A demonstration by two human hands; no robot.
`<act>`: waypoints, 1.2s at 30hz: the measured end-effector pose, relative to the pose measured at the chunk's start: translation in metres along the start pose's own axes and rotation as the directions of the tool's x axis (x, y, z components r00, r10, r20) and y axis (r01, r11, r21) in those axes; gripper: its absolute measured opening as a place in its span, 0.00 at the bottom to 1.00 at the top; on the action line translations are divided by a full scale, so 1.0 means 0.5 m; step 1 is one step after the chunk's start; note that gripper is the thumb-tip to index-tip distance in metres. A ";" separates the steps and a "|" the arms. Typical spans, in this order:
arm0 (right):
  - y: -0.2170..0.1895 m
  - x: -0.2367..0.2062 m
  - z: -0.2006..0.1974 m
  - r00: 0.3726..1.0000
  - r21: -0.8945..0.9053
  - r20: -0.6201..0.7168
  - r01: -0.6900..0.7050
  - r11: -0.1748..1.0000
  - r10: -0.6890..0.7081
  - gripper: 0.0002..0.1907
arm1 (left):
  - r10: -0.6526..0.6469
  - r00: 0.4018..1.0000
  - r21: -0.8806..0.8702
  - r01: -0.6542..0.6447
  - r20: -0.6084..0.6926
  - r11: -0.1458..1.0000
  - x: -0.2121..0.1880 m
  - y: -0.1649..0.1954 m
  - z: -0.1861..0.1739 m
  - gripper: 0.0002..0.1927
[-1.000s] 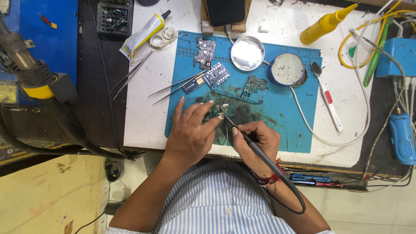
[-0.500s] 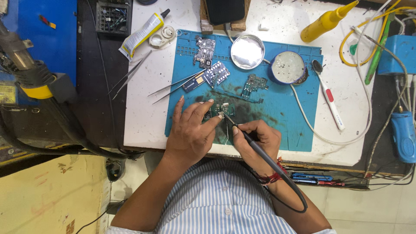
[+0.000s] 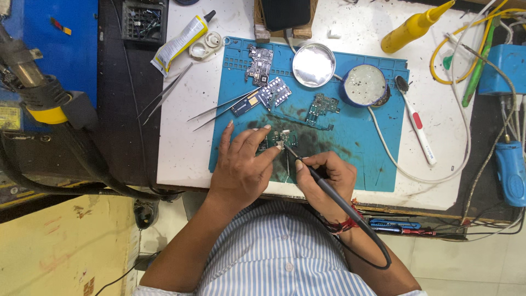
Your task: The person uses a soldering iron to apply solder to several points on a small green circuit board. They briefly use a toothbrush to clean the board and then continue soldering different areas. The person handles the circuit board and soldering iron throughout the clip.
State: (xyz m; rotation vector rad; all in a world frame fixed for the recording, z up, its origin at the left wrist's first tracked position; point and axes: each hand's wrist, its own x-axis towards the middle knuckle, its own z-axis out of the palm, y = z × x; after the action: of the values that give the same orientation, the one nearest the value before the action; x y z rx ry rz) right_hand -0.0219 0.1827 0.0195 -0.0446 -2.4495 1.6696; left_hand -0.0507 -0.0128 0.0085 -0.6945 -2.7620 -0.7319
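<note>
While the small circuit board (image 3: 280, 140) sits on the blue work mat (image 3: 361, 142) near its front edge, the left hand (image 3: 241, 164) pins it flat: fingers spread, fingertips touching the board's left side, nothing gripped inside the hand. Right hand (image 3: 327, 178) is closed in a pen grip around a black soldering iron (image 3: 312, 171); tip meets the board's right part. Cord runs back past the wrist.

Progress, as a judgement: mid-rework. Tip is on the board, so the joint work is in hand, not finished. Dark smudges on the mat around the board look like flux or residue. Cannot tell which joints are done; too small.

Further out on the mat: two tweezers (image 3: 222, 108) lie unused, just left of a blue module (image 3: 267, 96). Another bare board (image 3: 259, 64) up top, a green board (image 3: 320, 107) to the right. A shiny round tin (image 3: 313, 64) and a round solder-spattered tin (image 3: 364, 85) at the mat's far edge. Off the mat: a glue tube (image 3: 181, 41), a yellow squeeze bottle (image 3: 411, 28), a white brush (image 3: 419, 123).
</note>
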 end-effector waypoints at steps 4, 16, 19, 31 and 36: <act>0.000 0.000 0.000 1.000 0.017 0.009 0.014 1.000 -0.014 0.05 | 0.006 1.000 -0.004 -0.006 -0.011 1.000 -0.001 -0.002 0.003 0.12; 0.002 0.000 -0.004 0.999 0.020 0.008 0.031 0.999 -0.031 0.05 | 0.008 1.000 -0.017 -0.008 -0.006 1.000 0.001 -0.002 -0.003 0.13; 0.003 0.000 -0.003 1.000 0.021 0.002 0.009 1.000 -0.009 0.05 | 0.012 1.000 -0.016 -0.012 -0.004 1.000 0.003 -0.002 -0.004 0.13; -0.004 0.003 -0.001 1.000 0.007 0.006 -0.002 1.000 0.002 0.05 | 0.007 1.000 -0.016 -0.007 -0.001 1.000 0.001 -0.001 -0.002 0.13; -0.003 0.002 -0.001 1.000 0.020 0.008 0.010 1.000 -0.010 0.05 | 0.005 1.000 -0.010 -0.005 0.007 1.000 0.000 -0.002 0.000 0.14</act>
State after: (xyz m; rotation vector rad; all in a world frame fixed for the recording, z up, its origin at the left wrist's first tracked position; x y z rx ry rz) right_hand -0.0227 0.1827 0.0213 -0.0226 -2.4348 1.6929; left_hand -0.0510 -0.0136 0.0081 -0.7073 -2.7642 -0.7438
